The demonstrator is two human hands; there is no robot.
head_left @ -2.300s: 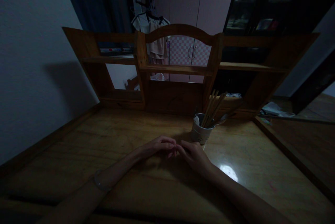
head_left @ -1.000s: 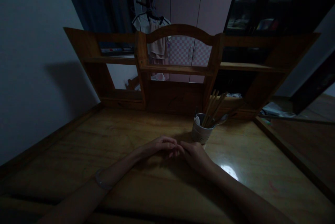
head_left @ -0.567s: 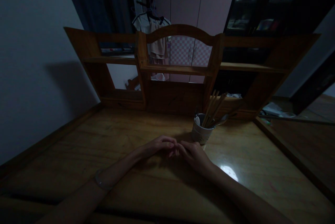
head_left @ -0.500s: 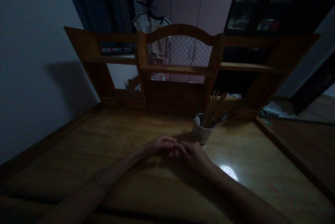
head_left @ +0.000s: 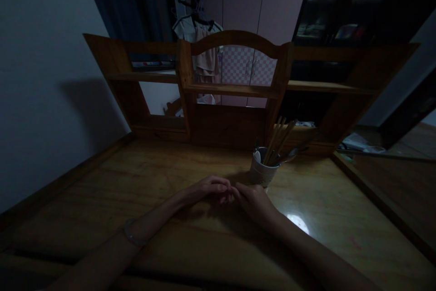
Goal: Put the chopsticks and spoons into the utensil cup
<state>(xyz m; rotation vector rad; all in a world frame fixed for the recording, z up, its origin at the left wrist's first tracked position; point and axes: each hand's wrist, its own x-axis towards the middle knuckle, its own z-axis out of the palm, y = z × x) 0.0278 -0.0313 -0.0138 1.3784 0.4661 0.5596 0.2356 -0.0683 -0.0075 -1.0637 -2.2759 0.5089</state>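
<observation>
Both hands rest low over the wooden tabletop (head_left: 146, 177), meeting at the fingertips. The left hand (head_left: 209, 187) has its fingers loosely curled; the right hand (head_left: 252, 201) is bent inward to meet it. Nothing is seen gripped by either, though whether something small is pinched where they meet cannot be told in this dim light.

The nearest object is a small pale bucket (head_left: 263, 175), upright on the tabletop just beyond the right hand's knuckles; contact or a narrow gap could not be established. It contains wooden sticks (head_left: 276, 142) and a spoon (head_left: 291, 154), all leaning to the right and projecting well above the rim.

Principal hazard, in this inspector's judgement: tipping. The load appears top-heavy and one-sided, so an outward sweep of the right hand could knock the bucket over and spill its contents. Snagging the spoon, which overhangs the rim, could have the same effect. Poor lighting would aggravate both, making a misjudged reach more likely. The bracelet (head_left: 132, 233) on the left forearm could scrape the tabletop
</observation>
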